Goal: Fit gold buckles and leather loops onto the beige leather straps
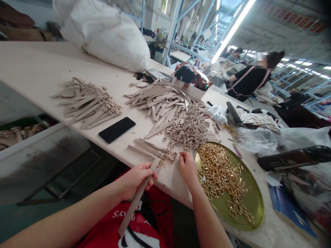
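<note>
Head view, step in hand: judged to be the handling of a single flat strap, its upper end brought to the surface (pixel 33 65) beside a small group of buckled straps (pixel 141 151).
Left hand: the left hand (pixel 141 177) has its fingers closed round the held strap (pixel 137 198), thumb on top.
Held strap: slanted; upper end projects past the left fingers toward the group, the longer part hangs below them over the person's lap.
Right hand: the right hand (pixel 188 168) sits near the surface, fingertips bent and gathered; whether they pinch a small piece cannot be told.
Strap to right fingers: upper end to their left, apart from them.
Loop pile: small loops (pixel 190 129) heaped beyond the right hand.
Buckle tray: gold buckles (pixel 222 168) on a round tray (pixel 254 203), right of that hand.
Next move: judged to call for a steady left grip and precise right fingertips.
</note>
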Demonstrator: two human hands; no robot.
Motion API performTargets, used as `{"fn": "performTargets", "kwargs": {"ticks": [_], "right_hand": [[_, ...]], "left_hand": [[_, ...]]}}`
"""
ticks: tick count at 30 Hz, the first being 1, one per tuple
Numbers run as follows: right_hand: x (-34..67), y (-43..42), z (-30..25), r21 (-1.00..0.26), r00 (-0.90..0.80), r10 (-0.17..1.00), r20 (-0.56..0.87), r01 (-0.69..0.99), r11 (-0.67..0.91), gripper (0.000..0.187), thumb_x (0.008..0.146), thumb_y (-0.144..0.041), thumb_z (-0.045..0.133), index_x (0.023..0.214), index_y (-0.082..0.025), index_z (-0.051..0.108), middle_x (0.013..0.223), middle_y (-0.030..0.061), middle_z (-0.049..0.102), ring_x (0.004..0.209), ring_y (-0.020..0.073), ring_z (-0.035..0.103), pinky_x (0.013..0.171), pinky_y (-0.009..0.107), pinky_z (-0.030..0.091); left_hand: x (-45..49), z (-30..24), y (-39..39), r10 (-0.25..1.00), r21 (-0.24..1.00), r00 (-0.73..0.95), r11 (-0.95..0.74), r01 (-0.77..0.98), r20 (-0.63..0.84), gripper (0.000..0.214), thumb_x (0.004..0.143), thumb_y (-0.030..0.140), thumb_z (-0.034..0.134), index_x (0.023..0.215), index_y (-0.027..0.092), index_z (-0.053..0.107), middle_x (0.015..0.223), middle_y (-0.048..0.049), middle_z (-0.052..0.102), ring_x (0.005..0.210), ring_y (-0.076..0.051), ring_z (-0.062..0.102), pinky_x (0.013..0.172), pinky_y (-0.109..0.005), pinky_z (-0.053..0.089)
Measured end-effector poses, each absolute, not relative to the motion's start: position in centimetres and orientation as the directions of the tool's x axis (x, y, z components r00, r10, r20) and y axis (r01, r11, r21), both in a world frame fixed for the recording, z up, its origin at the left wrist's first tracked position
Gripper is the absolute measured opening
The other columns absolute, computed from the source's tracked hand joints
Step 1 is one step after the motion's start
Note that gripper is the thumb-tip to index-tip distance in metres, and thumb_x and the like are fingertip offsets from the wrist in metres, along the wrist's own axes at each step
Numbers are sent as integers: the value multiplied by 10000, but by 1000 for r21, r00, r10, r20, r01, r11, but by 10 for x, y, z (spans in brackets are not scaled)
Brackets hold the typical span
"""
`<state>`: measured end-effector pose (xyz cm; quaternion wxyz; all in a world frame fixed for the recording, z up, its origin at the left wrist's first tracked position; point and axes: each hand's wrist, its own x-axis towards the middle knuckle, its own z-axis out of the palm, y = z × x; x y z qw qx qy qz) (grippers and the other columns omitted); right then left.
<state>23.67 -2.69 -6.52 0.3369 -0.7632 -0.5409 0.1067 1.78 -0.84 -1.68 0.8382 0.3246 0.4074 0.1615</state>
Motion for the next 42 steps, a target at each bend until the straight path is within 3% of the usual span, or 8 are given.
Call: {"fn": "performTargets", "kwargs": {"ticks": [8,15,17,20,24,31,38,42], "right_hand": [[242,-3,-62,-670,327,943,67,715,-201,50,657,-196,562,695,-169,579,714,17,542,705,176,500,679,302,396],[229,-23,-49,-752,403,903,148,639,-162,162,733,-230,475,825,-133,566,645,11,588,551,128,528,519,241,431],[216,-30,-42,-956,411,912,11,272,-111,179,734,-269,528,851,-141,575,630,7,598,540,124,535,530,246,450],[191,-40,-30,-983,320,935,-151,-151,-107,174,700,-270,601,841,-169,584,737,21,634,643,135,591,584,244,463],[165,-47,-20,-944,291,934,-207,-309,-112,166,664,-246,623,807,-167,597,747,20,649,663,139,608,595,235,459],[152,-52,-35,-974,338,933,-121,-222,-46,200,745,-322,534,844,-172,623,804,42,663,747,175,616,722,314,497],[147,-62,-43,-790,371,819,439,594,154,230,815,-241,469,994,-236,613,989,88,643,949,225,589,839,389,469],[145,-70,-47,-640,244,806,540,741,204,254,836,-214,432,1004,-242,620,992,105,642,934,222,604,798,362,500]], "left_hand": [[26,-14,-2,512,714,652,697,65,-560,227,711,305,522,869,142,526,626,28,544,416,-39,411,394,-153,274],[34,-11,1,561,803,664,586,104,-495,278,689,389,518,837,155,491,586,52,528,394,-44,379,372,-150,257],[40,-12,3,591,836,670,542,82,-450,312,685,445,501,814,162,479,565,57,524,375,-44,362,362,-153,252],[46,-15,4,653,882,646,465,70,-396,367,644,519,494,751,169,461,520,61,505,349,-46,342,357,-161,236],[41,-21,3,705,930,614,332,157,-355,420,609,573,475,738,174,475,478,54,485,315,-66,342,350,-186,194],[24,-18,-4,781,952,577,71,297,-238,233,701,409,420,634,192,472,459,43,457,396,-120,397,428,-218,273],[19,-23,-11,815,861,576,-248,443,-62,239,787,298,365,656,178,524,614,-12,577,603,-174,535,554,-234,313],[16,-19,-19,811,799,585,-334,500,-27,292,838,323,326,695,197,547,672,-37,631,633,-197,578,572,-251,320]]}}
